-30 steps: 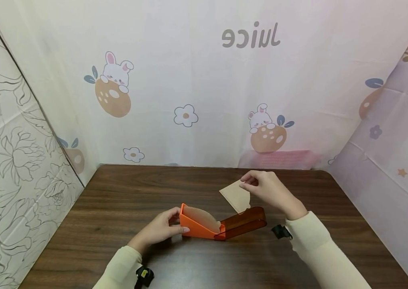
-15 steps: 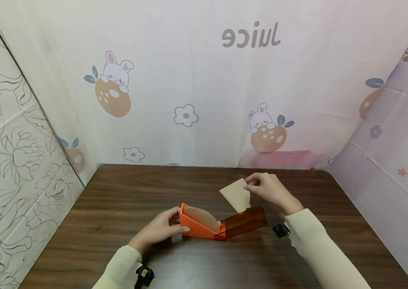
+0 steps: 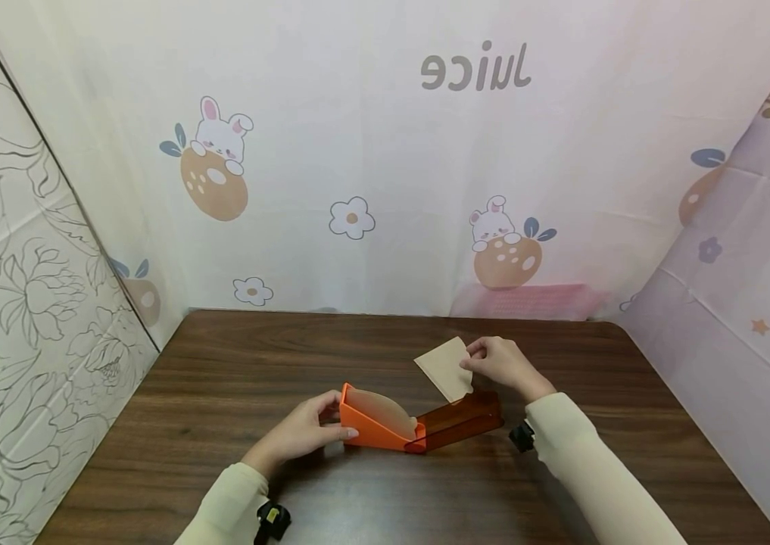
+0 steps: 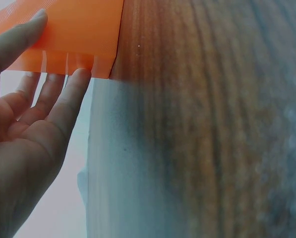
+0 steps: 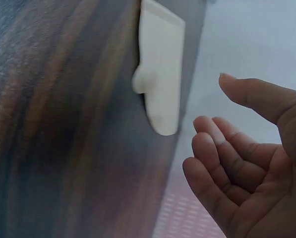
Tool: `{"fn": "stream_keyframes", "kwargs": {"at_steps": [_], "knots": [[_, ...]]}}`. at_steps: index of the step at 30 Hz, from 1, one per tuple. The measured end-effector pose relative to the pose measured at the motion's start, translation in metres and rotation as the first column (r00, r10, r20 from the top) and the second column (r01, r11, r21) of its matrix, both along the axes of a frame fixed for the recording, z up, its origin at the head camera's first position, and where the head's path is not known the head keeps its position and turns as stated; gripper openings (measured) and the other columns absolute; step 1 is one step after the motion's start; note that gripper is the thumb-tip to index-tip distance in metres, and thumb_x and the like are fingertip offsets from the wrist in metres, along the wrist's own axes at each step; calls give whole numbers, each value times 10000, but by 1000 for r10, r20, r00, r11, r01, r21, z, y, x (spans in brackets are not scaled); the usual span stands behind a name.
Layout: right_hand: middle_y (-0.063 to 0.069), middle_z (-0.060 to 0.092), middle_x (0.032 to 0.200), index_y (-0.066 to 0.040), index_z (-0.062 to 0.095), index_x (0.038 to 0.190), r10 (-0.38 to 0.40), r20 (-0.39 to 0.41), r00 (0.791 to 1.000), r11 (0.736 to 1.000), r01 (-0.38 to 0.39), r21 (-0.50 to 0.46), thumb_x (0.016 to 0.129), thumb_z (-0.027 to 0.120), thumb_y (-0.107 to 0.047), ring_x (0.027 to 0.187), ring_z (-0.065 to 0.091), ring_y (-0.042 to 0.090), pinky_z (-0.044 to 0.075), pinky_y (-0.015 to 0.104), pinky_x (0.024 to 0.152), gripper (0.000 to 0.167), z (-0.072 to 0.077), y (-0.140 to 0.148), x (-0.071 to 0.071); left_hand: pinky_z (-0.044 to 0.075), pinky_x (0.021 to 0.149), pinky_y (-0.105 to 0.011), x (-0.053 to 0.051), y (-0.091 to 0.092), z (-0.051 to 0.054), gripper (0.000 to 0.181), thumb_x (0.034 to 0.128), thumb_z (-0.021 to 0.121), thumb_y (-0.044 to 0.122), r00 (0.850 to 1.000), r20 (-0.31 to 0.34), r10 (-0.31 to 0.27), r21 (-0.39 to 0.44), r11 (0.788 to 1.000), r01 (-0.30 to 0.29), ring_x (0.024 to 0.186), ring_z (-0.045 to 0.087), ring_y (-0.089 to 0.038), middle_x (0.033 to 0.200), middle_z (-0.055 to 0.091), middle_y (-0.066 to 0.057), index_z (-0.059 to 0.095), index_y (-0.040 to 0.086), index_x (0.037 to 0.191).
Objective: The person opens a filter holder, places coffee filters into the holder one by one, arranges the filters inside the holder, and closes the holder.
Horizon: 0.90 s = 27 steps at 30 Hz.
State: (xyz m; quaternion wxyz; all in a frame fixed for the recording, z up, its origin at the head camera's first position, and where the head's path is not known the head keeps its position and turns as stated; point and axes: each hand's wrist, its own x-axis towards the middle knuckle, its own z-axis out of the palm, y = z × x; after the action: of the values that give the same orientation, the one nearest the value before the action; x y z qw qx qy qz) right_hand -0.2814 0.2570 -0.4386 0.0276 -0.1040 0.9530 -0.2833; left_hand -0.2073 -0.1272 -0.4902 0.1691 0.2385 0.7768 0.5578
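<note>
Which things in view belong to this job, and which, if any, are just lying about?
Apparently in the job:
orange holder, gripped by the left hand
open brown lid
tan paper in the holder
loose paper beside the right hand

Only background:
printed backdrop
pink patch at its foot

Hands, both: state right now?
Left hand: holding the orange box.
Right hand: open, loosely curled, holding nothing, near the beige sheet.
</note>
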Motion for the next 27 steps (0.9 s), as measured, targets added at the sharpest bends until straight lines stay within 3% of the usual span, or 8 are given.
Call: {"fn": "stream_keyframes", "kwargs": {"at_steps": [7,10,15,21,24,27], "knots": [[24,601,727,43,665,1014,-40,93,995,999,38,20,887,762,-246,645,517,160,445,349,659,330,-14,0,-9,526,869,-296,0,0,1,334,901,779,205,1000,18,1,19,1000,-1,1096,637,-212,1138,672,-26,608,105,1170],[62,655,781,54,680,1021,-56,110,992,998,53,34,871,781,-256,666,557,174,490,377,674,359,-19,0,-11,529,866,-291,0,0,1,339,898,782,201,1000,25,0,24,1000,0,1096,636,-216,1141,669,-30,606,101,1170],[198,691,1036,127,642,1143,-85,116,990,996,80,48,848,804,-306,877,651,282,534,482,817,548,-24,0,-15,528,866,-295,1,0,1,338,901,780,209,1000,29,0,21,1000,0,1093,634,-216,1140,668,-27,605,107,1172],[264,666,1133,134,642,1163,-113,134,985,993,106,61,848,799,-342,1038,627,411,517,513,868,592,-29,2,-20,519,873,-305,2,0,1,329,906,774,224,1000,10,3,6,1000,-3,1091,634,-211,1135,670,-15,608,117,1170],[156,674,871,82,698,974,-108,152,982,993,101,57,836,802,-363,807,622,303,521,407,707,477,-30,2,-24,521,868,-304,2,0,0,328,908,772,223,1000,6,0,10,1000,0,1083,637,-208,1132,672,-18,607,115,1170],[-12,459,598,-39,629,691,-105,174,979,994,97,52,825,808,-377,568,416,162,361,301,540,405,-31,1,-29,526,860,-306,1,0,0,325,911,768,222,1000,-8,-7,19,1000,7,1070,642,-206,1129,674,-26,605,105,1168]]}}
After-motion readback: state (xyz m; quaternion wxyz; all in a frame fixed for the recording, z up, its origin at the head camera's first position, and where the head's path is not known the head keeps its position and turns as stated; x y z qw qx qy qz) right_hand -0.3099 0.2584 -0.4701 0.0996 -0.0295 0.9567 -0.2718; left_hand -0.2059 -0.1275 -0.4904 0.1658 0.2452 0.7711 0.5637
